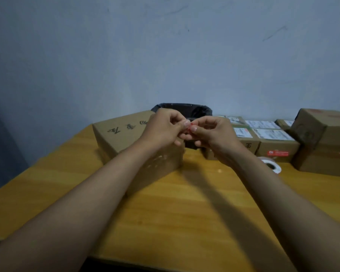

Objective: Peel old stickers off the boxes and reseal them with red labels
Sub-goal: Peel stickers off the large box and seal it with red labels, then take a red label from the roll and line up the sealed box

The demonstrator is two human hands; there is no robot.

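Above the table (pixel 165 213) I hold my two hands close together, over the near box (pixel 126 138). My left hand (pixel 165 128) and my right hand (pixel 210 132) both pinch one small red label (pixel 190 127) between thumbs and fingertips. I think I am pulling the label off its backing, or getting it straight, so the sticking step comes next. For that I need to lower it flat onto the box seam and press it down. Black marks are printed on top of the near box, but I cannot read them. More boxes (pixel 273 142) sit to my right with white stickers on top, too small to read. One has a red label on its front. A roll (pixel 271 165) lies near them. A black bin (pixel 185 110) stands behind my hands.
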